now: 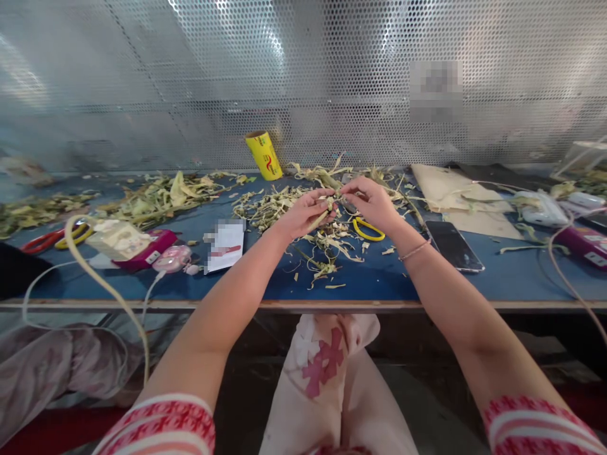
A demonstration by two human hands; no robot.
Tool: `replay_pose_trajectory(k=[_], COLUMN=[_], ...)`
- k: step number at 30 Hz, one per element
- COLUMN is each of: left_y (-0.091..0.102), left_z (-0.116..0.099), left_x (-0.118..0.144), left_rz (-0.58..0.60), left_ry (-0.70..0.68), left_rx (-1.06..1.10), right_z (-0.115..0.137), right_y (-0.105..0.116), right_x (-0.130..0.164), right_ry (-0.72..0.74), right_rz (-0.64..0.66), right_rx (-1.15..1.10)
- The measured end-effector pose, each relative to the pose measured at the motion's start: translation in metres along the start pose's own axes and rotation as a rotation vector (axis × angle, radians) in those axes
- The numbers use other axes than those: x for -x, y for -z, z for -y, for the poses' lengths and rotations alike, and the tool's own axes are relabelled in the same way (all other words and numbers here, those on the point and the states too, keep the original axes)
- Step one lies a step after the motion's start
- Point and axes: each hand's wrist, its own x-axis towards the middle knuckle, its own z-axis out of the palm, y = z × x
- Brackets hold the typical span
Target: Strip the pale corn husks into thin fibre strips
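- Gripping a dried stalk (318, 221) in the left hand (307, 212), between curled fingers and thumb, just above the tabletop (379, 287).
- Slanting along its long axis from lower left, close under the left palm, to upper right, toward the other hand.
- Bent in from the right with the right hand (373, 201), with curled fingers and fingertips just beside those of the left.
- Impossible to tell whether pinching a piece there or only touching: too small and partly covered.
- Nearer to the stalk's lower end with the left hand, to its upper end with the right; lying left and slightly nearer the body, as judged from the right fingertips.
- Spread behind, below and left of both hands: a heap of dried scraps (265, 208).
- Just beneath the right hand, on the tabletop: a yellow handle (372, 238).
- Farther right, beside the right forearm: a dark phone (453, 243), well apart from the stalk.
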Motion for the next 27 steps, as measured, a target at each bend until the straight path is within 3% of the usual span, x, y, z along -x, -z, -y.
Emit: replay_pose_trajectory(k=[5, 16, 27], left_y=[-0.0009, -0.0030, -0.0016], left_z=[-0.0003, -0.0018, 0.0007], left_x=[0.0036, 0.0081, 0.0066], left_rz=[0.008, 0.150, 0.162], left_ry=[0.046, 0.105, 0.091], left_rx=[-0.033, 0.187, 0.197], right_z=[0.0047, 0.0029, 0.0016], right_y=[-0.0033, -0.0041, -0.0066], right_x=[0.0021, 0.0027, 0.0026], right_ry=[0.023, 0.301, 0.279], right_rz=[0.011, -0.008, 0.006], right_rx=[0.001, 0.040, 0.066])
